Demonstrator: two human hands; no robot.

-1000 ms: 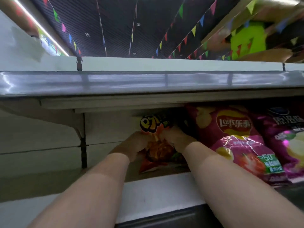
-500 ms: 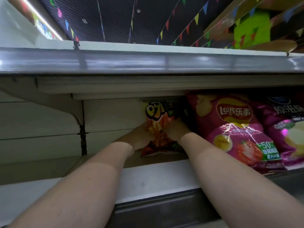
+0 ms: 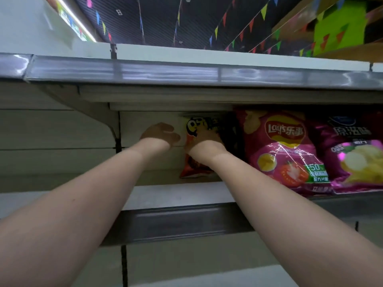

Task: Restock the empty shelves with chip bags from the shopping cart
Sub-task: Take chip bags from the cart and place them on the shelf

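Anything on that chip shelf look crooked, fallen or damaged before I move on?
Nothing damaged or spilled. The small orange-and-black chip bag stands upright beside the red Lay's bag, right hand on it, left hand off to its left. The shelf left of it is bare.

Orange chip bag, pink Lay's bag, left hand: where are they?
orange chip bag (image 3: 193,169), head view, lower front.
pink Lay's bag (image 3: 285,131), head view, logo.
left hand (image 3: 159,133), head view, back of hand.
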